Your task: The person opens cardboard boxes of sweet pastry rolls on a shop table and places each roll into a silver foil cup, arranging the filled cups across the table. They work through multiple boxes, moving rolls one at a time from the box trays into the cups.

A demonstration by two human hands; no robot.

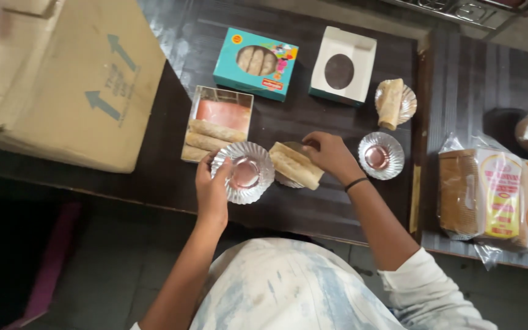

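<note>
My left hand (212,189) holds a crimped silver foil cup (244,173) by its left rim, the cup empty and shiny inside. My right hand (332,156) rests its fingers on beige rolls (296,164) lying across another foil cup at the table's middle. To the left stands an open silver tray (217,123) with three more rolls and an orange liner. An empty foil cup (381,156) sits just right of my right hand.
A teal box with a window showing rolls (256,63) and an open white box (343,66) lie at the back of the dark table (313,208). A filled foil cup (395,102) is beside them. A big cardboard carton (62,73) stands left; bagged packs (496,195) right.
</note>
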